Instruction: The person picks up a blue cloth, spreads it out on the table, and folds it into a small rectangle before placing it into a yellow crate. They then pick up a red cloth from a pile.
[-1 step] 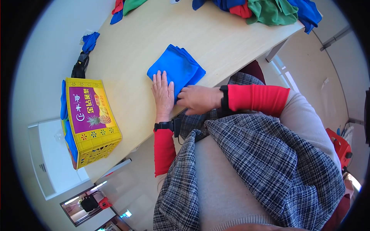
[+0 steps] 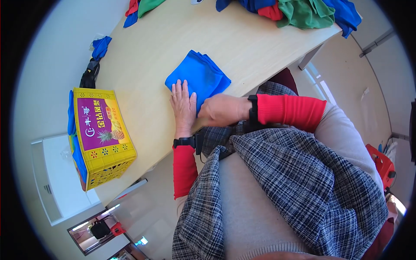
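Note:
A blue cloth (image 2: 195, 73), folded into a layered square-like bundle, lies near the front edge of the table. My left hand (image 2: 183, 108) rests flat on its near left part, fingers stretched out and pointing away from me. Beside it, my right hand (image 2: 223, 110) touches the cloth's near right edge. Its fingers bend downward and look slightly blurred, so their tips and any grip on the fabric are hidden.
A yellow crate (image 2: 110, 162) with a purple panel stands on the table at the left, blue cloth hanging over its side. Heaped blue, red and green cloths (image 2: 303, 13) lie at the far right. More cloths (image 2: 131, 19) and a black item (image 2: 89, 76) lie along the far left edge.
My right hand has shifted slightly away from me and rolled over, so its thumb no longer shows. My left hand and the folded cloth stay almost in place.

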Tool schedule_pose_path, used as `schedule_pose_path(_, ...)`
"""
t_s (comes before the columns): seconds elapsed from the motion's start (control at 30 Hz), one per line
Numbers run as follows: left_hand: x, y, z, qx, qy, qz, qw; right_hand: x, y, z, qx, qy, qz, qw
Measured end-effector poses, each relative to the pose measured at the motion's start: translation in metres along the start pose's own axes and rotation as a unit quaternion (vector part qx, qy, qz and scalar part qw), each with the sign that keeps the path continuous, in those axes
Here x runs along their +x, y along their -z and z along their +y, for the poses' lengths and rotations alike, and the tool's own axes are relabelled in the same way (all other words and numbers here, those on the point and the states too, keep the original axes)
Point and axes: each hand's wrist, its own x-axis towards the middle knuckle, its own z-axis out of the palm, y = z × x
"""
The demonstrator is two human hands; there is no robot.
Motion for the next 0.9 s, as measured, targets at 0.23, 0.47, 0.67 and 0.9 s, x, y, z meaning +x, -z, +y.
schedule_pose_path(0.23, -0.002, -0.001, 0.009, 0.069, -0.001, 0.002, 0.998, 0.001, -0.005, 0.039, 0.001, -0.058, 0.239, 0.969)
schedule_pose_path(0.47, -0.004, 0.004, 0.009, 0.089, 0.010, -0.010, 0.996, -0.011, -0.024, 0.078, -0.185, 0.027, 0.337, 0.923)
schedule_pose_path(0.67, -0.003, -0.001, 0.008, 0.098, 0.005, 0.011, 0.995, -0.007, -0.007, 0.082, -0.180, 0.018, 0.248, 0.952)
schedule_pose_path(0.9, -0.005, 0.000, 0.007, 0.099, 0.002, 0.018, 0.995, -0.014, -0.005, 0.068, -0.247, 0.033, 0.239, 0.939)
